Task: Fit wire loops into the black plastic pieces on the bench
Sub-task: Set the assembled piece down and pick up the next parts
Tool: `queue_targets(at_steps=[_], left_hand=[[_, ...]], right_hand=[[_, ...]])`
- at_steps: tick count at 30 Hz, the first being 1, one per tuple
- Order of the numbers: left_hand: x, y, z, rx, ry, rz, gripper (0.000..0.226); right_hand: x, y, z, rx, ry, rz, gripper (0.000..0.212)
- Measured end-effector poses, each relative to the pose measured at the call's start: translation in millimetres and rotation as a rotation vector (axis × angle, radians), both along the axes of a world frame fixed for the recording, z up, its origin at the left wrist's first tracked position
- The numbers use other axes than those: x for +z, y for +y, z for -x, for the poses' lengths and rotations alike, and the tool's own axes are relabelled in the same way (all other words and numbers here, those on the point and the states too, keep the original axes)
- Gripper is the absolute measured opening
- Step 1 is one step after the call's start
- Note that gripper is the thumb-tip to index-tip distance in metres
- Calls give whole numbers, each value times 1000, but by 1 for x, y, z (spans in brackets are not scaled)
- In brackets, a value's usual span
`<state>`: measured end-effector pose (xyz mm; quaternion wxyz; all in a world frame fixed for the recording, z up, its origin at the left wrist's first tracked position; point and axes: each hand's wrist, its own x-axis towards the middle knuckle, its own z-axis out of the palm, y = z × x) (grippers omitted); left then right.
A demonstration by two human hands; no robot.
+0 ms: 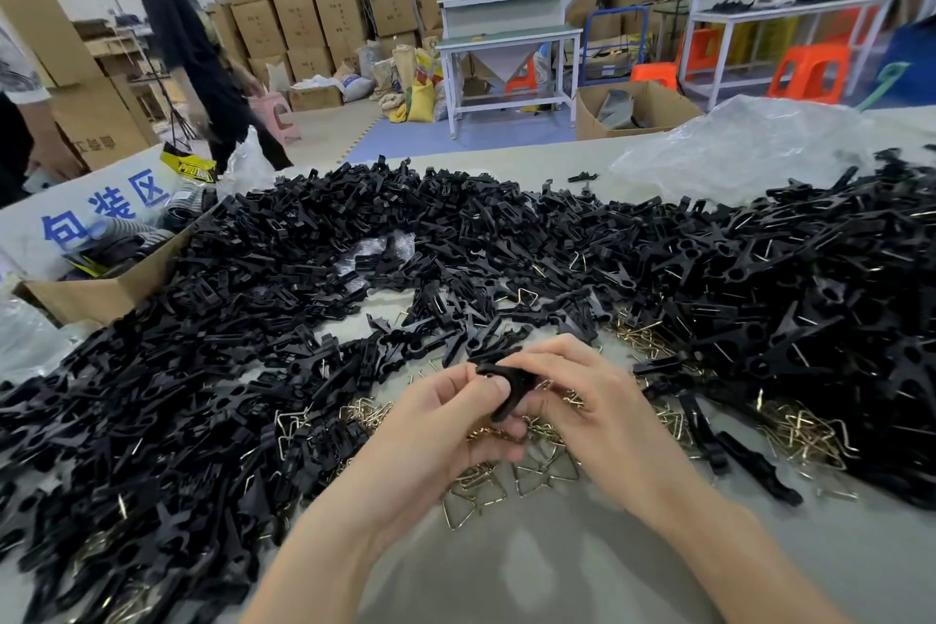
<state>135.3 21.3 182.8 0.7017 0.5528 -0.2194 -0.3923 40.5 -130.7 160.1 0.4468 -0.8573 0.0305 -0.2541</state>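
Both hands meet over the bench's near middle. My left hand (445, 416) pinches a black plastic piece (509, 383) between thumb and fingers, and several brass wire loops show under its curled fingers. My right hand (582, 395) grips the same piece from the right, with a wire loop (544, 385) at its fingertips against the plastic. Loose brass wire loops (532, 471) lie on the bench just below the hands. A huge heap of black plastic pieces (354, 238) rings the work spot.
An open cardboard box (96, 291) sits at the bench's left edge. Crumpled clear plastic sheeting (749, 147) lies at the far right. More wire loops (805, 431) lie at the right. Two people stand at the far left beyond the bench (582, 562).
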Motion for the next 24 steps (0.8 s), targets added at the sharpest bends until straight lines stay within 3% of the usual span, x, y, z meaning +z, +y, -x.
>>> queue_targets(at_steps=[8, 13, 18, 22, 24], left_hand=[[4, 7, 3, -169, 9, -25, 52], [-3, 4, 8, -171, -104, -39, 29], [-5, 3, 8, -100, -208, -100, 48], [-4, 0, 5, -16, -250, -44, 16], [-5, 0, 5, -4, -253, -34, 12]], right_hand=[[4, 5, 3, 100, 42, 38, 37], [3, 5, 3, 106, 76, 123, 32], [3, 9, 1, 120, 56, 123, 39], [-1, 10, 1, 101, 68, 97, 57], [-1, 10, 0, 122, 63, 52, 60]])
